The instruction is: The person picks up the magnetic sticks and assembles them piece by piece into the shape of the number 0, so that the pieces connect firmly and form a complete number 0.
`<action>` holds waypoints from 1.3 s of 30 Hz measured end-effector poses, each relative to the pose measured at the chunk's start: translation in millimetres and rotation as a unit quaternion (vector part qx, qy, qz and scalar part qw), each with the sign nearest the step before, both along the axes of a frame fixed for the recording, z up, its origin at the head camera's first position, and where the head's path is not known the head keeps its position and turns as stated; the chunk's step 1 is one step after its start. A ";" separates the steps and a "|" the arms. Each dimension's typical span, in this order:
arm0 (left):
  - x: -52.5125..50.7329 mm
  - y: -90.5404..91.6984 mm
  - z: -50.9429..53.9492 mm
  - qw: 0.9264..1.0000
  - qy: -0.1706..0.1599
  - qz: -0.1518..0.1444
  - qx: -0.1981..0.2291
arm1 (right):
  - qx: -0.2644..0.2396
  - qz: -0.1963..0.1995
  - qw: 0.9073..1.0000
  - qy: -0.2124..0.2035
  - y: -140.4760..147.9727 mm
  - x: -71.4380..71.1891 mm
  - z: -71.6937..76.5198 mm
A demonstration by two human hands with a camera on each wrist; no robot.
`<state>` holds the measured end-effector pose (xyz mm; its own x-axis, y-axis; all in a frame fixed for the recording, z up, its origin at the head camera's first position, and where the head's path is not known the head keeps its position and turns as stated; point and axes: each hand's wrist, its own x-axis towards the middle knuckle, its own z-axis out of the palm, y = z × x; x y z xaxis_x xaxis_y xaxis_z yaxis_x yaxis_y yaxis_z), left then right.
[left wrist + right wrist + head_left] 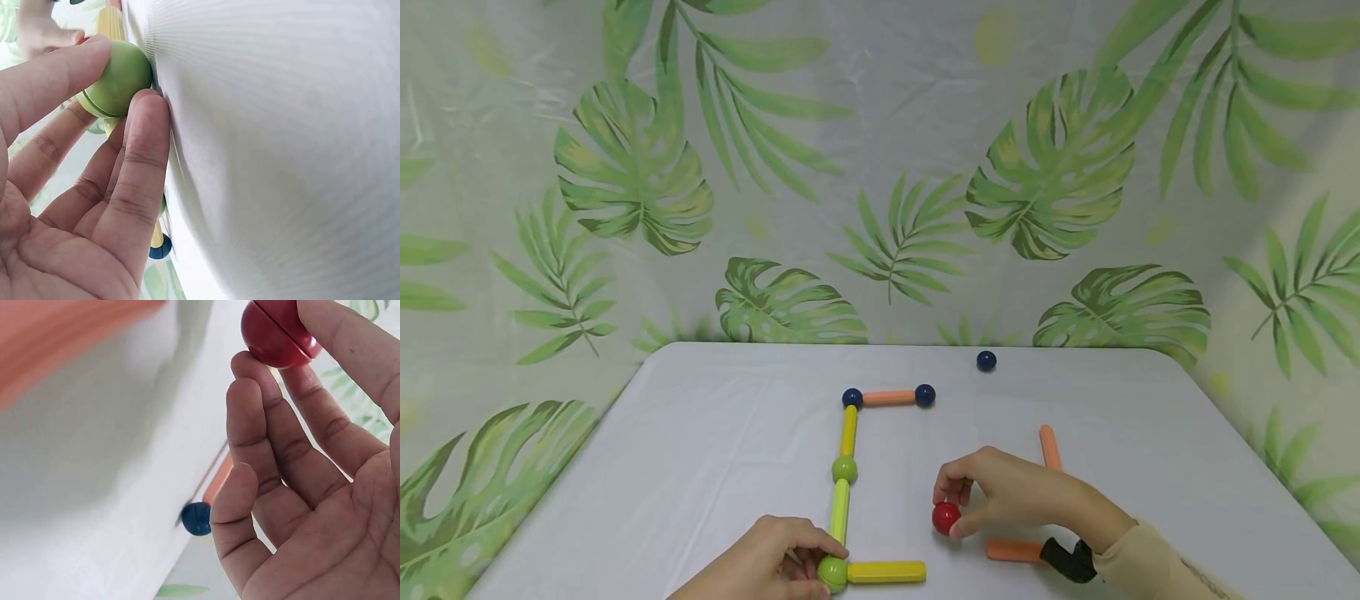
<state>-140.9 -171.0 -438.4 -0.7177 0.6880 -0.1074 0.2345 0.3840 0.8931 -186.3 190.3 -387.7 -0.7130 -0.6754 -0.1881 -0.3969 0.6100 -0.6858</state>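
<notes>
My left hand (767,557) pinches a green ball (832,573) at the near corner of a chain of sticks and balls. A yellow stick (886,572) extends right from that ball. A light green stick (839,510) runs away from it to another green ball (844,468). Beyond come a second yellow stick (848,432), a dark blue ball (852,398), an orange stick (889,398) and another blue ball (925,395). To the right, my right hand (1011,492) holds a red ball (946,518) between thumb and fingers, apart from the yellow stick's end.
A loose dark blue ball (987,361) lies near the far table edge. Two orange sticks are by my right arm: one stick (1049,448) behind it, another stick (1015,551) in front. A leaf-patterned sheet (895,125) hangs behind the white table (700,450).
</notes>
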 end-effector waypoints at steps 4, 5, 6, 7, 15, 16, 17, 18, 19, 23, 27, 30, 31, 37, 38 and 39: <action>0.5 -0.5 -0.4 1.000 0.009 -0.004 0.009 | 0.001 0.013 1.000 0.001 3.0 9.3 -5.1; 0.6 -0.6 -0.4 1.000 0.010 -0.005 0.011 | 0.001 0.017 1.000 0.001 3.4 11.1 -6.7; 0.5 -0.7 -0.5 1.000 0.011 -0.006 0.012 | 0.001 0.021 1.000 0.001 3.6 12.9 -8.2; 0.5 -0.8 -0.5 1.000 0.012 -0.007 0.012 | 0.000 0.026 1.000 0.001 3.6 14.8 -9.5; 0.0 -1.0 0.1 1.000 0.017 -0.011 0.013 | 0.020 0.009 0.999 -0.039 -1.7 25.1 -15.7; -0.1 -1.0 0.3 1.000 0.017 -0.011 0.013 | 0.021 0.009 0.999 -0.040 -2.4 25.9 -16.0; -0.1 -1.0 0.4 1.000 0.017 -0.012 0.013 | 0.021 0.007 0.999 -0.042 -3.2 26.6 -16.2; -0.2 -0.9 0.7 1.000 0.017 -0.012 0.014 | 0.021 0.008 0.999 -0.039 -3.9 27.5 -16.4; -0.2 -0.9 0.9 1.000 0.018 -0.012 0.014 | 0.019 0.010 0.999 -0.037 -4.5 28.2 -16.5; -0.2 -0.7 1.5 1.000 0.015 -0.012 0.014 | 0.012 0.021 1.000 -0.019 -6.2 29.7 -17.1; -0.5 -0.6 1.4 1.000 0.012 -0.012 0.015 | 0.008 0.032 0.999 -0.007 -6.6 29.1 -18.8; -0.7 -0.6 1.0 1.000 0.012 -0.011 0.015 | 0.007 0.037 0.999 -0.001 -7.0 28.2 -20.2; -0.7 -0.5 0.9 1.000 0.011 -0.010 0.014 | 0.007 0.037 0.999 -0.001 -7.2 28.0 -20.4; -0.8 -0.4 0.5 1.000 0.003 -0.006 0.008 | 0.010 0.034 0.999 -0.010 -9.0 27.8 -19.8; -0.9 -0.3 0.4 1.000 0.003 -0.006 0.007 | 0.010 0.033 0.999 -0.011 -9.3 27.8 -19.6; -1.0 -0.3 0.3 1.000 0.002 -0.006 0.007 | 0.011 0.033 0.999 -0.011 -9.7 27.7 -19.4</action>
<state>-141.9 -171.2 -438.1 -0.7096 0.6982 -0.0945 0.2435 0.3689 0.8970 -158.6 180.7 -407.1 -0.6621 -0.7169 -0.2184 -0.4217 0.5973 -0.6822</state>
